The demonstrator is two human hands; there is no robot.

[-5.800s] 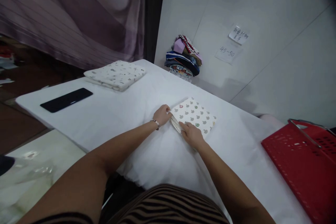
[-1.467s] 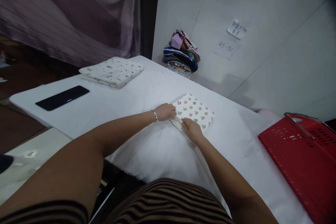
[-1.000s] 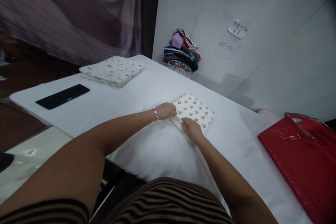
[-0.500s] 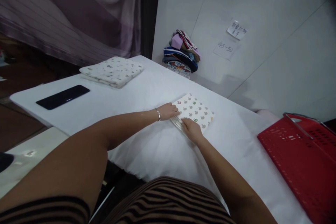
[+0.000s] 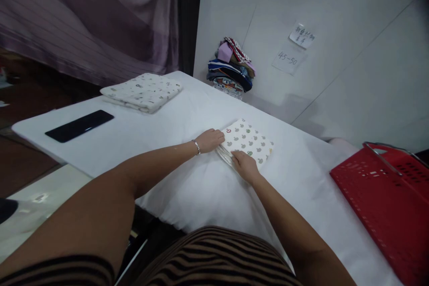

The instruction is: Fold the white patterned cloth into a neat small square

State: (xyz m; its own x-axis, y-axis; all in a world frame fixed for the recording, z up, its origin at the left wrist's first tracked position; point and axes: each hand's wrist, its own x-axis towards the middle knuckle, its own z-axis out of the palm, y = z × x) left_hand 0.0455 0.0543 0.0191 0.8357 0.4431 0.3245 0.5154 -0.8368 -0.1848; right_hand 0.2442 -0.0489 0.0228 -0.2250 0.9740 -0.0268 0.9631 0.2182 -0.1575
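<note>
A folded white cloth [image 5: 253, 140] with grey apple-like prints and a few red, green and yellow ones lies on the white-covered table [image 5: 191, 118]. At its left corner, my left hand [image 5: 210, 140], with a bracelet at the wrist, has its fingers closed on the cloth's edge. My right hand [image 5: 246, 166] grips the near edge, thumb on top, the other fingers mostly hidden. Between both hands the stacked fold layers show. Farther left on the table rests another folded white cloth [image 5: 142, 91] with small scattered prints.
A black phone [image 5: 79, 126] lies near the table's left end. At right stands a red plastic basket [image 5: 378, 205] with a metal handle. Beyond the far edge, a pile of folded fabrics [image 5: 230, 69] sits against the wall, where paper notes [image 5: 287, 60] hang. A purple curtain [image 5: 134, 22] hangs at left.
My left hand has slid a little left, from on top of the cloth to its left corner. My right hand and the cloth stay almost in place.
</note>
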